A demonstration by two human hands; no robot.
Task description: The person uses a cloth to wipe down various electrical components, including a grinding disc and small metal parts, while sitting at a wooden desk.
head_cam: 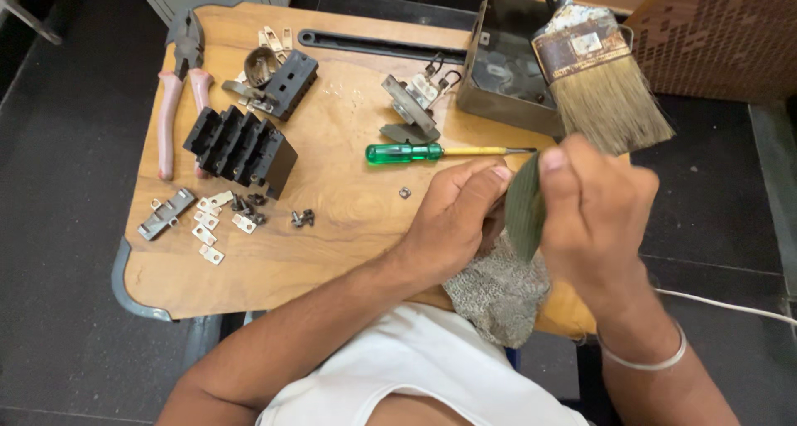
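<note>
Two hands met at the table's [274, 264] right front edge in the head view — your left hand [455, 214] curled shut round something its own fingers hid, your right hand [591, 210] pinching a dark green abrasive sheet [525, 206] against it. A grey cloth [496, 293] hung below, half off the edge, and could have slid away. Small screws [302, 217] and metal clips [207, 227] lay loose near the left front corner; a nudge might have scattered them. The brush [602, 77] handle was cut off at the top, and the tray's [506, 69] contents stayed murky.
</note>
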